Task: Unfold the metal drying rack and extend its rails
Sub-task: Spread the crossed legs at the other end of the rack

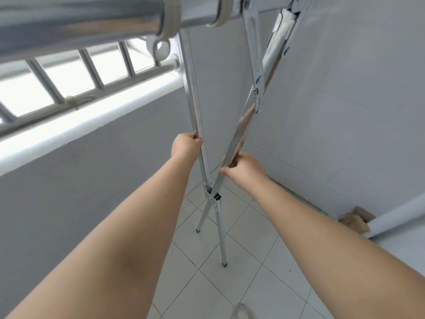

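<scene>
Two crossed legs of the metal drying rack [239,132] are gripped above their hinge [212,196]: the left leg [195,107] is clasped by the left hand [186,146], the right leg [249,125] by the right hand [241,168]. The rack is stood on the tiled floor [253,261], its feet spread, beside a white wall [345,100]. A thick rail [80,24] is seen overhead.

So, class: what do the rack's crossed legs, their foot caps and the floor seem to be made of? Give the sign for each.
Crossed shiny legs: polished metal, likely steel or aluminium, since they mirror the hands.
Small black foot caps: probably matt plastic or rubber.
Pale square-tiled floor: looks like glazed ceramic, with dark grout lines and a soft sheen.
</scene>
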`<act>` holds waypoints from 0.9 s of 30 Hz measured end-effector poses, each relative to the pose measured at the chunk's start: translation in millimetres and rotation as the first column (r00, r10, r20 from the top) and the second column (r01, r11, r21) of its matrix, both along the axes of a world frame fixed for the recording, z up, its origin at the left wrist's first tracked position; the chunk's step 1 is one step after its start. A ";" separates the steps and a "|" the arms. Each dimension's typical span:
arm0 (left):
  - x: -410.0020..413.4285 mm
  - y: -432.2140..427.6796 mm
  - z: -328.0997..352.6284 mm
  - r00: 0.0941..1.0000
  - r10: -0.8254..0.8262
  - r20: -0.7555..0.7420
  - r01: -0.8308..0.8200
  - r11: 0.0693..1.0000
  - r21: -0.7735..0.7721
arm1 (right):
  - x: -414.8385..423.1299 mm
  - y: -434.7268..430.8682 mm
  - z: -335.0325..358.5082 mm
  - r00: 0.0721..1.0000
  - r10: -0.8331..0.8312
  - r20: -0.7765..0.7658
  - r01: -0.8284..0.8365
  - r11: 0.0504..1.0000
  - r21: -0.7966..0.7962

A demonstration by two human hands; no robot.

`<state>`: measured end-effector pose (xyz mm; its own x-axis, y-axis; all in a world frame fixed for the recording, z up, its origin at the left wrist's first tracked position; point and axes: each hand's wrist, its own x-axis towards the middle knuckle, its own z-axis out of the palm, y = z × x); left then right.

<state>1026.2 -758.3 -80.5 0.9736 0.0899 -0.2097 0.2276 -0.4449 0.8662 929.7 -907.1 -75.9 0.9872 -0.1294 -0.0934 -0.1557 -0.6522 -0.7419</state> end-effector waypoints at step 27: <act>185.7 -3.7 -4.0 0.984 0.173 0.035 -0.172 0.985 -0.023 | 210.0 -3.3 -14.4 0.995 0.085 0.055 -0.082 0.996 -0.042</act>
<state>1211.9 -762.0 -84.5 0.9510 0.2537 -0.1770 0.2671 -0.3846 0.8836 1139.7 -910.4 -90.4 0.9983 -0.0488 -0.0334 -0.0579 -0.6901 -0.7214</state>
